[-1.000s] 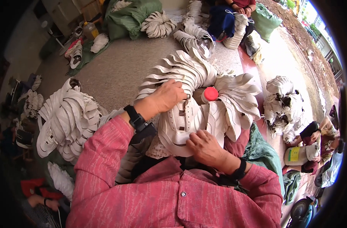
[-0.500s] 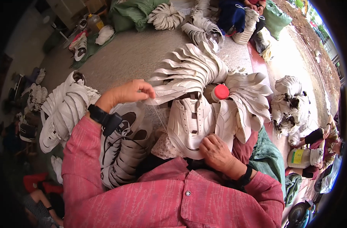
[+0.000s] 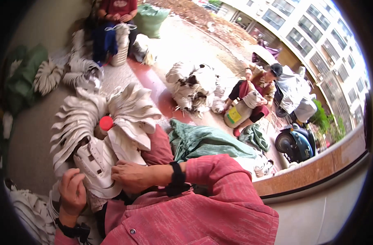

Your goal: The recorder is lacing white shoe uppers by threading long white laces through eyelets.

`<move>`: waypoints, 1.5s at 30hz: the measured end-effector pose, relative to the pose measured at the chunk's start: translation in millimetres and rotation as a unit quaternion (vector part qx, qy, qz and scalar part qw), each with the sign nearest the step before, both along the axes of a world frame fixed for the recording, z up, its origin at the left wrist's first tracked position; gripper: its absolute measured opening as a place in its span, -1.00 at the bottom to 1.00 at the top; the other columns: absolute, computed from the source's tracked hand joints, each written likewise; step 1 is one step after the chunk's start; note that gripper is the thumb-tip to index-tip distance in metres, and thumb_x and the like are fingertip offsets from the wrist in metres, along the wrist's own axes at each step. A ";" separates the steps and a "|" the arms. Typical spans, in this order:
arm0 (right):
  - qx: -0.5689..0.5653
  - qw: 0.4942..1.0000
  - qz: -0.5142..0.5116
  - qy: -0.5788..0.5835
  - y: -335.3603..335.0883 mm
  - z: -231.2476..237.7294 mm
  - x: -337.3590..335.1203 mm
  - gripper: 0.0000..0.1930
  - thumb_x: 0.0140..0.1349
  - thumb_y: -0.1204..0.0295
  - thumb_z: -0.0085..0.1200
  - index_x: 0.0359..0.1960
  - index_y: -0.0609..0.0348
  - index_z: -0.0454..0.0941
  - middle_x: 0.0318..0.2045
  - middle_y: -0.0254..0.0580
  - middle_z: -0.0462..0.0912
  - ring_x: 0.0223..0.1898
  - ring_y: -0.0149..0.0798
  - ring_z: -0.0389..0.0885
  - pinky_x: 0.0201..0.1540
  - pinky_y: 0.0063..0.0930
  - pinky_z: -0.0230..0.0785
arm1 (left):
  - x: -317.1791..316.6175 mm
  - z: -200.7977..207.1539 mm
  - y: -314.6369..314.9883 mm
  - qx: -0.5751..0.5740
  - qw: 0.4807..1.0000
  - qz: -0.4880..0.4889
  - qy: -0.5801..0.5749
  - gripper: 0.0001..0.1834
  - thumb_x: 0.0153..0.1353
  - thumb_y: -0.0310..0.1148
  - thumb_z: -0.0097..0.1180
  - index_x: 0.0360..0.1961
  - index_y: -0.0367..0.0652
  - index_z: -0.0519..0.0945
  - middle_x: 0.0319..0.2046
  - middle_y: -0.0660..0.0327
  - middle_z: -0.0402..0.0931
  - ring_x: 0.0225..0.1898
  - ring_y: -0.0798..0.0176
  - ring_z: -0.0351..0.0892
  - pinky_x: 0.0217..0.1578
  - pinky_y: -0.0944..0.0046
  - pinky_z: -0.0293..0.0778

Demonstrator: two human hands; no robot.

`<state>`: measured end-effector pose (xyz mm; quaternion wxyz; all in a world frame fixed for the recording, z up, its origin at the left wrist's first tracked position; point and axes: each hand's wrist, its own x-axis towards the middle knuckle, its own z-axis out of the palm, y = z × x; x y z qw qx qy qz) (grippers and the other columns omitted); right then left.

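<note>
A white shoe upper [image 3: 94,161] with a perforated front lies at my lap, its toe toward me. My right hand [image 3: 131,174] is closed at its right edge, fingers bent against the toe part. Beside the left edge, my left hand [image 3: 73,191] is raised with curled fingers; what they pinch is too small to make out. Behind the upper stands a container with a red cap [image 3: 106,123]. Strung white shoe pieces fan out around it, one bunch [image 3: 78,116] to the left and another [image 3: 133,108] to the right.
Green cloth [image 3: 207,141] lies to my right, beyond it a heap of white uppers [image 3: 192,87]. Two people sit working, one holding a large bottle [image 3: 235,114] with a yellow-green label. A scooter [image 3: 294,143] stands near a ledge [image 3: 317,169]. More shoe parts [image 3: 29,212] lie at lower left.
My view has swung right, bringing the building and scooter in. My left hand, earlier raised away with a thin thread, has come down close to the upper. My right hand stays at its edge.
</note>
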<state>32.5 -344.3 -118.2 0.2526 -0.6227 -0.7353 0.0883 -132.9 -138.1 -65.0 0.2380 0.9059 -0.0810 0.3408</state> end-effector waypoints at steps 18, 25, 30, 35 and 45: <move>0.159 0.954 -0.234 0.101 97.2 -53.5 33.8 -0.56 0.18 0.43 -0.05 0.12 0.31 0.32 0.11 0.10 0.40 0.15 0.10 0.37 0.19 -0.18 0.26 | 90.7 -75.2 16.5 -0.090 0.987 0.123 0.041 -0.79 0.28 -0.36 -0.02 -0.17 -0.17 0.61 -0.23 0.13 0.61 -0.14 0.07 0.54 -0.02 0.13 0.29; 0.118 0.975 -0.175 0.073 52.0 -49.7 53.2 -0.58 0.17 0.56 -0.03 0.11 0.30 0.33 0.07 0.10 0.41 0.09 0.10 0.42 0.14 -0.21 0.31 | 96.8 -71.0 3.5 -0.084 0.986 0.139 0.033 -0.83 0.26 -0.36 0.03 -0.24 -0.13 0.64 -0.28 0.19 0.60 -0.17 0.09 0.53 -0.04 0.13 0.29; 0.157 0.967 -0.188 0.067 61.8 -61.6 61.6 -0.56 0.13 0.67 -0.06 0.11 0.33 0.35 0.04 0.10 0.46 0.12 0.02 0.44 0.18 -0.27 0.29 | 91.5 -68.3 1.3 -0.082 0.990 0.113 -0.016 -0.83 0.21 -0.45 0.04 -0.20 -0.18 0.60 -0.25 0.10 0.59 -0.13 -0.01 0.54 -0.05 0.06 0.39; 0.115 0.945 -0.188 0.243 49.1 -39.9 56.0 -0.59 0.10 0.77 -0.08 0.03 0.27 0.46 -0.08 -0.11 0.55 0.01 -0.23 0.51 0.12 -0.45 0.32 | 55.0 -65.2 -2.6 -0.074 0.988 0.120 -0.057 -0.82 0.16 -0.53 0.08 -0.18 -0.23 0.57 -0.21 0.07 0.54 -0.13 -0.04 0.53 -0.08 0.10 0.46; 0.221 0.793 -0.347 0.449 -111.9 13.9 75.8 -0.73 0.19 0.73 -0.19 -0.23 0.31 0.59 -0.28 -0.20 0.63 -0.30 -0.37 0.62 -0.28 -0.55 0.51 | 23.8 -56.6 -27.1 -0.098 0.985 0.143 -0.023 -0.76 0.11 -0.50 0.15 -0.15 -0.21 0.56 -0.16 0.08 0.53 -0.08 -0.03 0.51 -0.03 0.10 0.43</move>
